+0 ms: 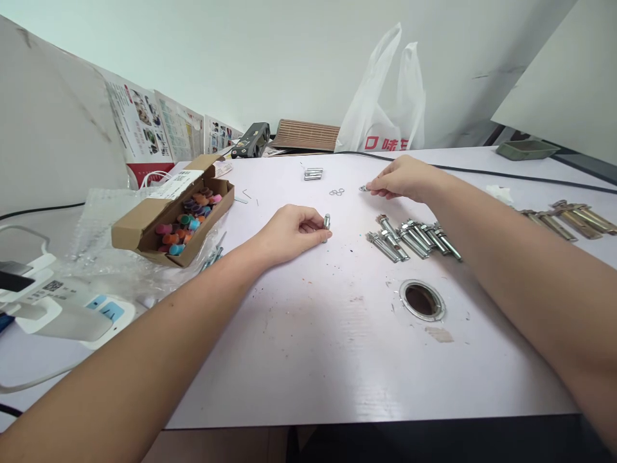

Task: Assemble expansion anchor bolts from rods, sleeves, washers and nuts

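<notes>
My left hand (pixel 297 233) is closed, its thumb and fingers pinching a short silvery metal bolt (pixel 326 222) that stands upright on the white table. Further back and to the right, my right hand (pixel 393 180) pinches a small shiny metal piece (pixel 363 188) close to the tabletop; it looks like a nut, but the fingers partly cover it. Between the two hands lie several thin washers (pixel 337 191). Behind them sits a small row of metal sleeves (pixel 313 173). Several silvery expansion bolts (pixel 409 238) are grouped below my right hand.
At left an open cardboard box (pixel 144 218) holds colourful caps, beside bubble wrap (pixel 108 225) and a white power strip (pixel 72 321). Brass-coloured bolts (pixel 573 218) lie far right. A round hole (pixel 423 300) pierces the table. A plastic bag (pixel 380 109) and black cable (pixel 463 170) are behind.
</notes>
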Available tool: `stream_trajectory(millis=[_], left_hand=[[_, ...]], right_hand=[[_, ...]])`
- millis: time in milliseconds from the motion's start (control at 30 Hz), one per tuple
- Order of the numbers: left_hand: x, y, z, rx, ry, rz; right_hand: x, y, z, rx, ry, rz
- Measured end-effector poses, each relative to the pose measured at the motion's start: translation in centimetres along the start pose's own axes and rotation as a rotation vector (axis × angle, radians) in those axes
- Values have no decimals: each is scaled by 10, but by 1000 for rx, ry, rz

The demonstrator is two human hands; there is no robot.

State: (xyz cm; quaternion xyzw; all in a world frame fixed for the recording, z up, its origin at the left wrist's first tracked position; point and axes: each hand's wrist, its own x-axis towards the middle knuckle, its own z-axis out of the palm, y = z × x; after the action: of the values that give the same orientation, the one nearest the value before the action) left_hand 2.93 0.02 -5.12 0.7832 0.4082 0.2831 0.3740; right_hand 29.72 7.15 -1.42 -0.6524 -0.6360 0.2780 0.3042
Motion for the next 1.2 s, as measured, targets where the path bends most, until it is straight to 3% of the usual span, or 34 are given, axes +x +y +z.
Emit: stream_trajectory(millis=[133,233,400,567,767,900,1200], left_hand=[[-1,2,-1,-10,-26,3],[-2,3,-2,17,-27,22],[-1,4,-1,36,-21,43],[-1,3,-1,25,-24,35],[-3,5,-1,41,-20,31],[-3,4,-2,44,-41,57],[-2,5,-2,62,-42,41]], right_hand=[[-42,-42,1,259,-303,28],[-66,-65,14,259,-469,-38],[-69,-64,30,268,-590,-37],[-69,-61,25,254,-577,-13],[-81,-74,26,173,-401,-132],[-81,-73,33,138,-412,-230],[-80,-69,39,47,-340,-252]])
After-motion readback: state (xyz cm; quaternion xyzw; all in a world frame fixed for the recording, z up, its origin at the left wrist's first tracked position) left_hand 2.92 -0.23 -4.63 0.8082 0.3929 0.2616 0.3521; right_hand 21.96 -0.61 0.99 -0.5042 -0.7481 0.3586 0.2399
